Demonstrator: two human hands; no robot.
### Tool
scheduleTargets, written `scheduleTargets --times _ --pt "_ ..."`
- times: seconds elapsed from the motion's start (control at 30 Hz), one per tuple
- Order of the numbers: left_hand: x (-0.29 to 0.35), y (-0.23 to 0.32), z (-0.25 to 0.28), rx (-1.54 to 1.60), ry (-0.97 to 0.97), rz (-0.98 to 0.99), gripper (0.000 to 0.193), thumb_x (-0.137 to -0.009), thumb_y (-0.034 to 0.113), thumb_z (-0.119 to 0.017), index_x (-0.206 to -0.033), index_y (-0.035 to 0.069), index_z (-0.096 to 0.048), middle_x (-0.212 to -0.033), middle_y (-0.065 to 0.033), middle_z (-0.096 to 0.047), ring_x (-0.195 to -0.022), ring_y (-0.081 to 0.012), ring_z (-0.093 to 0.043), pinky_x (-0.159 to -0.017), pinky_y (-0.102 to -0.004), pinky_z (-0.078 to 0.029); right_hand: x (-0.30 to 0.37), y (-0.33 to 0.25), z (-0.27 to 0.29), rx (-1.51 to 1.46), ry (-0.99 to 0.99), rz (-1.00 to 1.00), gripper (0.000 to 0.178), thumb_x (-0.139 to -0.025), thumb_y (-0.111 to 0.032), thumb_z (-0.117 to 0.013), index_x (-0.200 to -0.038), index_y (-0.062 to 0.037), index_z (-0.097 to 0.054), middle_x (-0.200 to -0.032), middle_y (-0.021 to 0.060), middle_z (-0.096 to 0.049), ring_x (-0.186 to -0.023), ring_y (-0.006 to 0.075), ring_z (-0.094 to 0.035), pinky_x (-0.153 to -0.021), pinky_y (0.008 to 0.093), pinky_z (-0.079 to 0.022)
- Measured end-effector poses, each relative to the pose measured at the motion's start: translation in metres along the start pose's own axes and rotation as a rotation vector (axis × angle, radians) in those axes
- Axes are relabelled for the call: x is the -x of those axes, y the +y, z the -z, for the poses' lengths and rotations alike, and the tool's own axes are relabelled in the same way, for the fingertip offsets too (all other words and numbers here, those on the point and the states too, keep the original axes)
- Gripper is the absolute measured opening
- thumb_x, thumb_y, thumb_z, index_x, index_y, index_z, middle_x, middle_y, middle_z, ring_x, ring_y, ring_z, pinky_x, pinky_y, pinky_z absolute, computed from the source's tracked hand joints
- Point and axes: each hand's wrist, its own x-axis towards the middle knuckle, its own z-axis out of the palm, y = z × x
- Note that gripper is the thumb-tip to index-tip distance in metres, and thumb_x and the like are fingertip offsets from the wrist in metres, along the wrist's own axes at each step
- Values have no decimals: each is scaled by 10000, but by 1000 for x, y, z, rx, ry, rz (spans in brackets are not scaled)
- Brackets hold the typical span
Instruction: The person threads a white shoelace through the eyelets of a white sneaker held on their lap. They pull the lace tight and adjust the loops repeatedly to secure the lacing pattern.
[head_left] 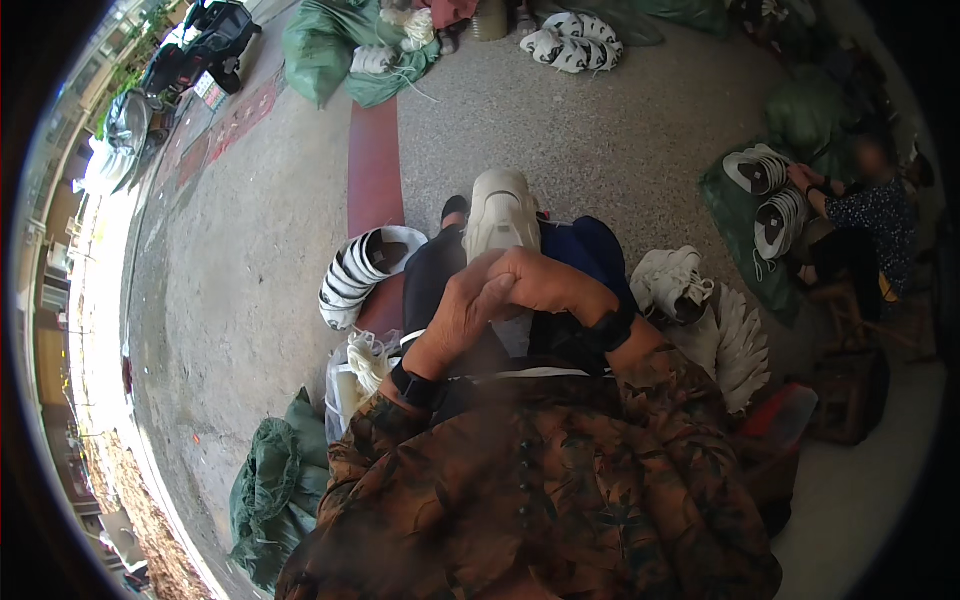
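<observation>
A white shoe (pixel 503 205) stands between my knees, one end pointing away from me. My left hand (pixel 462 312) and my right hand (pixel 552 287) meet over its near end, fingers curled in and overlapping. Whatever they pinch there is hidden behind the knuckles. Beside my left knee lies a nested row of white shoes (pixel 345 285) with dark linings. By my right knee sit a white shoe (pixel 670 280) and a fanned row of white shoes (pixel 735 350).
White laces (pixel 368 360) spill from a clear bag at my left, near a green sack (pixel 275 490). Ahead lie more green sacks (pixel 318 55) and a bundle of shoes (pixel 572 42). At right, a seated person (pixel 870 215) handles shoes on a green sack (pixel 735 215).
</observation>
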Motion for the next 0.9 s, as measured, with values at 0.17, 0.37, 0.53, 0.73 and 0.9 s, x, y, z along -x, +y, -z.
scheduleTargets --times 0.17,0.37,0.53,0.73,0.9 --pt "12 -13 12 -3 -12 200 157 -863 147 -655 -876 -7 -626 -731 31 -575 -691 -40 -481 -625 -200 -401 19 27 24 24 66 22 155 -791 -133 -624 -743 13 -645 -612 11 -569 -607 88 -509 -581 272 -405" --pt "39 -35 70 -357 225 297 173 -838 141 -656 -748 3 -603 -627 24 -523 -606 -51 -433 -541 -226 -359 21 47 35 63 173 89 147 -783 -133 -621 -743 6 -650 -616 45 -593 -595 113 -526 -597 272 -421" --pt "40 -35 63 -568 97 271 183 -846 165 -645 -842 -16 -622 -732 -39 -595 -703 -96 -529 -646 -245 -437 15 50 21 115 153 75 139 -792 -123 -610 -756 8 -639 -612 57 -592 -578 117 -519 -573 285 -419" --pt "0 -9 5 -87 21 127 321 -903 243 -597 -1070 -31 -582 -900 -54 -621 -821 -113 -556 -740 -247 -454 -2 30 4 145 70 46 203 -831 -167 -596 -768 22 -634 -616 84 -591 -586 131 -537 -576 306 -427" --pt "-26 -44 12 -27 -92 134 251 -886 222 -629 -987 -7 -643 -807 9 -630 -716 -48 -534 -668 -212 -450 -4 40 22 211 227 70 217 -796 -175 -647 -773 40 -631 -629 136 -609 -574 171 -544 -586 326 -444"
